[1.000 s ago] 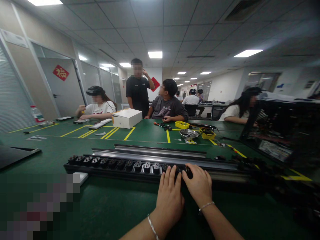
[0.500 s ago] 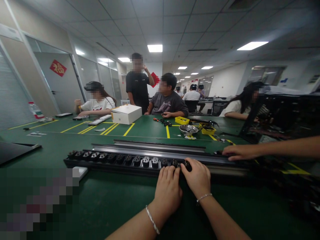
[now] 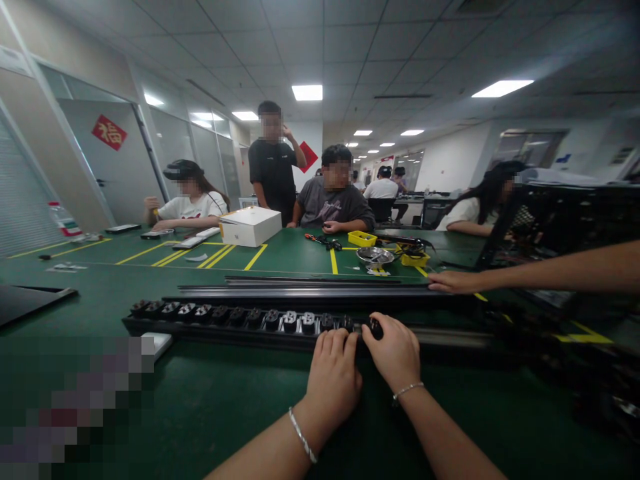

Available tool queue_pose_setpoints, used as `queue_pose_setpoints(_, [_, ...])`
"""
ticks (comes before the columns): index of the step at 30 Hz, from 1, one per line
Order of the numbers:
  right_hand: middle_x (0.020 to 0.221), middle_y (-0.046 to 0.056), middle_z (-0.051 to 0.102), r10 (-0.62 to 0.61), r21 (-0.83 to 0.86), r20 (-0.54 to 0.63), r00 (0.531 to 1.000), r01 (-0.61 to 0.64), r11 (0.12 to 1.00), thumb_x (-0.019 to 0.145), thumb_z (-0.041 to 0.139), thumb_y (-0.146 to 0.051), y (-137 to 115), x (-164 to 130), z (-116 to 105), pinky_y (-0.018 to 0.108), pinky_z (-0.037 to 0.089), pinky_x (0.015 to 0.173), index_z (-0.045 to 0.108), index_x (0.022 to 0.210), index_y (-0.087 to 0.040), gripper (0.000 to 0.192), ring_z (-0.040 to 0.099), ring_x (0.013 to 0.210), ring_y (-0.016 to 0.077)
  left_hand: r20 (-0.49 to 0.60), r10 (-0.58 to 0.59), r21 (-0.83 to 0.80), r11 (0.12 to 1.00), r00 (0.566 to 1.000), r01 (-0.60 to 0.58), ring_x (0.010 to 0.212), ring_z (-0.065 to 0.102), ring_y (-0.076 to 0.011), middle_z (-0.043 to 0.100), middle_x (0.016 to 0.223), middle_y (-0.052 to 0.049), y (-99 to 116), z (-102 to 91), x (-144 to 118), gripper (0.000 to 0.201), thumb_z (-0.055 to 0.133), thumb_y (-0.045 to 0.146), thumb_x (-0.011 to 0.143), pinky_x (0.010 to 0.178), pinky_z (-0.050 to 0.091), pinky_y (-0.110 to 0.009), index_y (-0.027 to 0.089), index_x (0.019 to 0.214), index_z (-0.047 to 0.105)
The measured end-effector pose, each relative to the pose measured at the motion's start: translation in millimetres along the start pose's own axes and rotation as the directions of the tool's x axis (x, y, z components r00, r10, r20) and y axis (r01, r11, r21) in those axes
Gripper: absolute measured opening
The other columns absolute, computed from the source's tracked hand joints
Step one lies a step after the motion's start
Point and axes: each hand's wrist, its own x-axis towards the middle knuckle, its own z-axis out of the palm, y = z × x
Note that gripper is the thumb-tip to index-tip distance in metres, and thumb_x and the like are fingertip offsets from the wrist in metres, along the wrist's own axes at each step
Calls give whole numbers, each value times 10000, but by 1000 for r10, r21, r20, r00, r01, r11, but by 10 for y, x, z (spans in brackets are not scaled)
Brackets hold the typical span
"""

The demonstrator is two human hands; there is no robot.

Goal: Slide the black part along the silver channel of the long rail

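A long black rail (image 3: 215, 333) lies crosswise on the green table, carrying a row of round black and grey-white socket modules (image 3: 290, 321). My left hand (image 3: 333, 377) rests at its near edge, fingers together and curled over it beside the last modules of the row. Between the thumb and fingers of my right hand (image 3: 395, 353) is a round black socket module (image 3: 375, 327), held over the rail just right of the row. My fingertips hide part of the rail.
Behind it lie further black rails (image 3: 300, 292); a co-worker's hand (image 3: 447, 282) reaches in from the right to their end. Farther back are a white box (image 3: 251, 227), a metal bowl (image 3: 375, 257) and a yellow tray (image 3: 362, 239). Dark clutter (image 3: 555, 340) lies at right.
The co-worker's hand has moved back and left to the end of the rear rails, and a rear rail has shifted. My hands stay almost in place. The seated person opposite has turned their head.
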Motion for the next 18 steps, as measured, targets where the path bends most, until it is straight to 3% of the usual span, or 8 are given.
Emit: queue_pose_setpoints(18, [1033, 69, 680, 10, -5, 25, 1000, -10, 1000, 810, 487, -345, -15, 11, -53, 339, 374, 869, 643, 987, -189, 282, 584, 983, 213, 22, -8, -3, 1000, 1000, 8, 1174, 413, -265, 488, 1249, -85, -2, -14, 0, 534, 489, 169, 767, 1090, 287, -444, 179, 1300, 449])
